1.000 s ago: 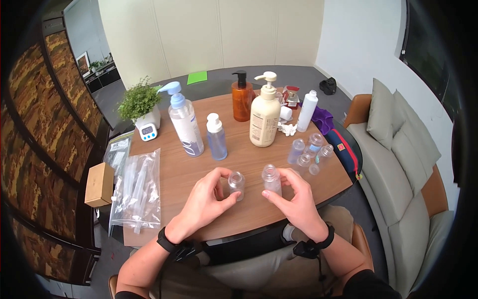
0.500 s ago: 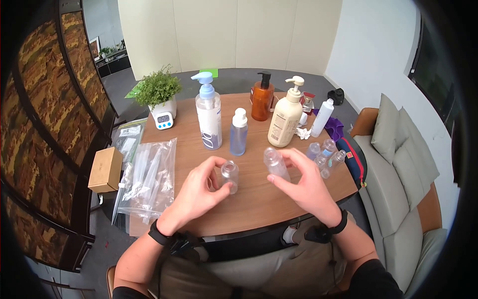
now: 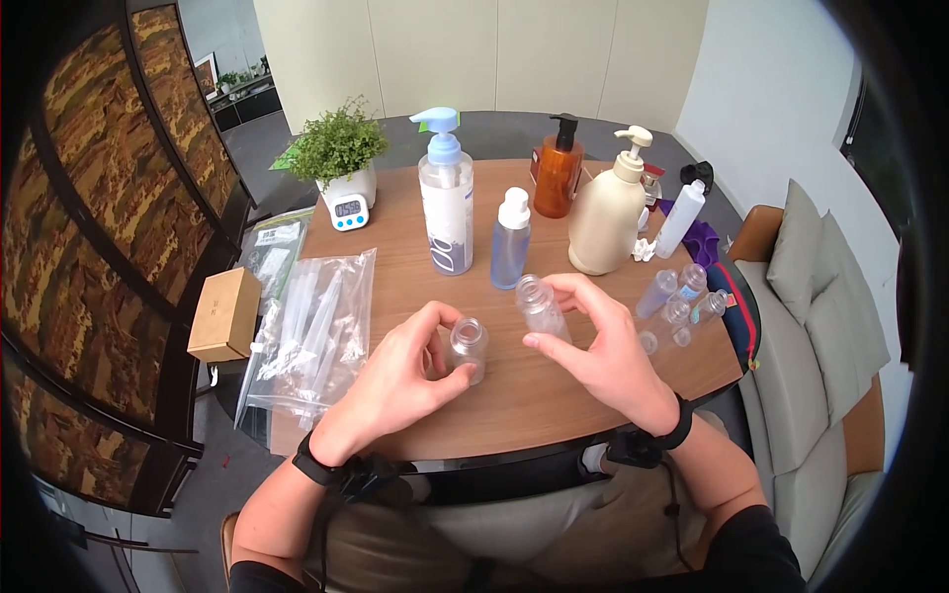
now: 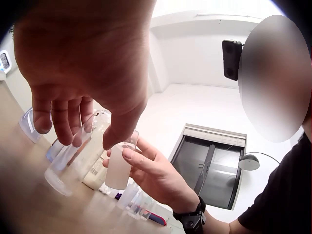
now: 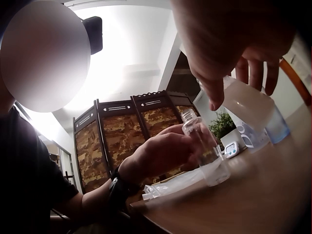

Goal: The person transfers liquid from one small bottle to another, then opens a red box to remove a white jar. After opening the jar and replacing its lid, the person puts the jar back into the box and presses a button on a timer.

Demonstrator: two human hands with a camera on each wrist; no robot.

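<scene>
My left hand (image 3: 403, 374) grips a small clear bottle (image 3: 469, 348) between thumb and fingers, its uncapped neck pointing up. In the right wrist view this clear bottle (image 5: 208, 158) stands at the tabletop and looks see-through. A second uncapped bottle (image 3: 542, 310) is pinched by my right hand (image 3: 608, 346), its mouth leaning toward the left one. Cloudy whitish contents show in that bottle (image 4: 118, 168) in the left wrist view. The two bottles are a short gap apart. Just beyond them stands a blue bottle with a white pump (image 3: 510, 242).
Behind stand a blue-pump bottle (image 3: 447, 212), an amber pump bottle (image 3: 559, 178) and a cream pump bottle (image 3: 603, 222). Several small clear bottles (image 3: 675, 314) cluster at right. At left lie a plastic bag (image 3: 316, 316), a cardboard box (image 3: 224, 314) and a timer (image 3: 350, 212) by a plant (image 3: 341, 143).
My right hand has raised its bottle and tipped it from upright toward the left. My left hand keeps its grip on the clear bottle. The head view has shifted.
</scene>
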